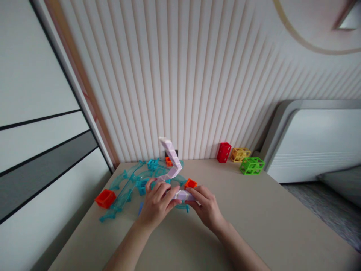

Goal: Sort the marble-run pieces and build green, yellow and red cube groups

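Note:
A lavender-and-white snake puzzle [175, 168] is held above the table in front of me. One bent end of it rises toward the wall. My left hand [158, 203] is closed around its middle, covering some segments. At the lower right end, my right hand [207, 206] pinches the puzzle between thumb and fingers. Just behind my right fingertips is a small orange block [191, 183]. Clear teal track pieces [124, 195] spread behind and to the left of my left hand, partly hidden by it.
An orange-red block [105, 198] sits at the table's left side, and another small orange block [169, 162] is by the wall. Red [224, 152], yellow [240, 154] and green blocks [252, 165] stand at the back right. The beige table [254, 218] meets a ribbed wall [180, 75].

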The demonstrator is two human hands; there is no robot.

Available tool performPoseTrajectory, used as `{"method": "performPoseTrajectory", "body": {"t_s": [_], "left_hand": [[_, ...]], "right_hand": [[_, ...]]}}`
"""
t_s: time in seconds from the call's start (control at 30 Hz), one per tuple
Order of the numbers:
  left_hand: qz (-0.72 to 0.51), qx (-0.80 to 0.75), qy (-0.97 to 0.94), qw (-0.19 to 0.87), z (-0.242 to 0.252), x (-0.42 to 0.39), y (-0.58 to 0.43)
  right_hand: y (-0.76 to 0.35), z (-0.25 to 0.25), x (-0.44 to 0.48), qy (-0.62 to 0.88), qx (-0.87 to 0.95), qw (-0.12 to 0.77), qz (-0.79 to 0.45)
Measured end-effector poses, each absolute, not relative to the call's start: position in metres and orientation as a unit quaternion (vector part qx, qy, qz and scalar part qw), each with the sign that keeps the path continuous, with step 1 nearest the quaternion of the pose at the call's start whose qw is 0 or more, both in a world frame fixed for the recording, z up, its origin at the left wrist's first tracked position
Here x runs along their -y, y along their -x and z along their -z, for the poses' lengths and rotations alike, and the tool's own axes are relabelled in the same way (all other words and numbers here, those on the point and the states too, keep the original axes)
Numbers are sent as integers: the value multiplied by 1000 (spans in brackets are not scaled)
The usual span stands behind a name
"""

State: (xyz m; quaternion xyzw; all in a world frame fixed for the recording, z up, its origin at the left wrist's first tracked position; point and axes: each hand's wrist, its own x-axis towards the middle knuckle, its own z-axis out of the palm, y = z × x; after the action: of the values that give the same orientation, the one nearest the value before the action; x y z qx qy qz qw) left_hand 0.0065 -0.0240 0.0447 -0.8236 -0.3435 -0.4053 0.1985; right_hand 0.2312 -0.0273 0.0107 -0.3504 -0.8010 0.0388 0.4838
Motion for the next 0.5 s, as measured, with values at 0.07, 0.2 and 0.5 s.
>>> {"method": "performPoseTrajectory", "body": {"t_s": [0.07,0.2,0.5], "left_hand": [[386,341,834,198,-46,24,-6],[357,331,853,189,-47,24,-5],[374,312,854,182,-52,26,-4]], "right_hand": [[-234,-11,25,348,810,471,-26],[-238,-16,25,332,829,451,-17],[-240,-22,28,317,836,448,-3]]}}
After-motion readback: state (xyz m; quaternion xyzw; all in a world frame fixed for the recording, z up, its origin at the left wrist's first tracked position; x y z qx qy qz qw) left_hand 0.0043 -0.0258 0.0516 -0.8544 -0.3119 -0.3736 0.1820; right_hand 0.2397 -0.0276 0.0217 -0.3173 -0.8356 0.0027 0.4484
